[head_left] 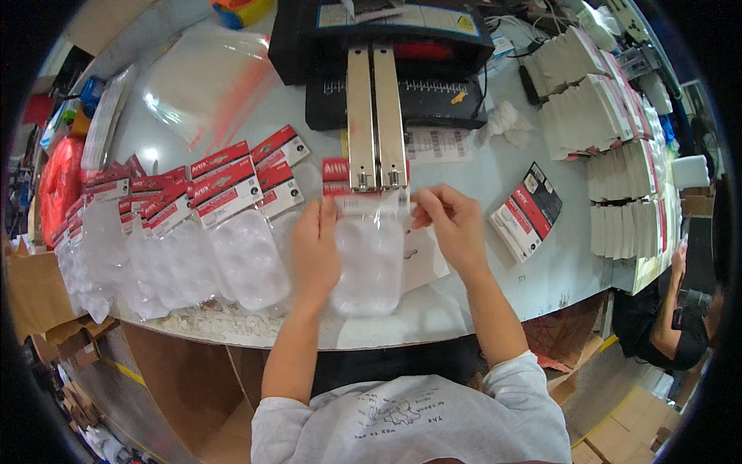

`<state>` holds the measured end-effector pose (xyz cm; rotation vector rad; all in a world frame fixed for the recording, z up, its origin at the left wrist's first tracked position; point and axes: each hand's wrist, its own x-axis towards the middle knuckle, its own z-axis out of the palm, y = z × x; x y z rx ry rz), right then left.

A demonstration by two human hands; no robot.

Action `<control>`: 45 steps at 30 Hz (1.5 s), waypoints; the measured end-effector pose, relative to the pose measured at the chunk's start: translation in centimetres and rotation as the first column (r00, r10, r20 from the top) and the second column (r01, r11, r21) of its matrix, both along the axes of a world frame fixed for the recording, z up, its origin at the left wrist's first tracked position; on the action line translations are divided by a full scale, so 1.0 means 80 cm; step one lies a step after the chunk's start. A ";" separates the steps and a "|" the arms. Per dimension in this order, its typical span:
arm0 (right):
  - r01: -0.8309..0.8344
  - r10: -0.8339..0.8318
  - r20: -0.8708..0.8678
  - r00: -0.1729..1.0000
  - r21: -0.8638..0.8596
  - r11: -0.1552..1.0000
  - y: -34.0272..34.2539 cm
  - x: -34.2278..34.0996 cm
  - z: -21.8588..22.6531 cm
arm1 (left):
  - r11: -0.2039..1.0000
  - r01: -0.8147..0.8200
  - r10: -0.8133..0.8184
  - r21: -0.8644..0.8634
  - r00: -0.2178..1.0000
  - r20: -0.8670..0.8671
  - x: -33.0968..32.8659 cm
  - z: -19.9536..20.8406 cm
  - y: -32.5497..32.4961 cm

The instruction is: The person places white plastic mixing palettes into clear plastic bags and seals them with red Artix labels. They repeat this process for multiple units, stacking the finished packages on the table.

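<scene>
In the middle of the worktable lies a clear plastic pouch (368, 267) holding a white moulded piece with rounded bumps. A red-and-white header card (337, 188) is at its top, partly under the two long metal arms (376, 116) of a black bench stapling or sealing machine (379, 46). My left hand (315, 246) grips the pouch's upper left edge, fingers pointing at the card. At the upper right corner, my right hand (450, 224) is closed in a pinch at the card's edge. Its fingertips partly hide what they touch.
Finished-looking carded pouches (246, 255) overlap along the left. Behind them lie flat clear bags (205, 85) with red strips. Folded header cards (527, 213) rest at right, near tall card stacks (618, 178). Another person's arm (668, 309) shows at far right. Cardboard boxes (174, 387) stand below.
</scene>
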<state>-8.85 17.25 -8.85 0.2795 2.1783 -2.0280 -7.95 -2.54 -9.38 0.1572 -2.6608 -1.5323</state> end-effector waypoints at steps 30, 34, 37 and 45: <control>0.295 0.324 -0.351 0.879 0.932 0.210 0.026 0.055 0.037 | 0.869 -0.271 0.093 -0.414 0.911 -0.402 0.086 0.059 -0.114; -0.363 0.378 0.061 0.924 0.459 0.811 -0.084 0.040 0.012 | 0.753 -0.155 -0.003 -0.639 0.971 -0.239 0.080 0.036 -0.176; -0.203 0.335 -0.183 0.924 0.509 0.837 -0.178 0.028 -0.016 | 0.731 -0.040 -0.061 -0.681 0.990 -0.124 0.076 0.011 -0.196; -0.231 0.240 0.066 0.968 0.600 0.766 -0.373 0.039 -0.029 | 0.680 -0.109 -0.036 -0.726 0.983 -0.180 0.062 0.024 -0.331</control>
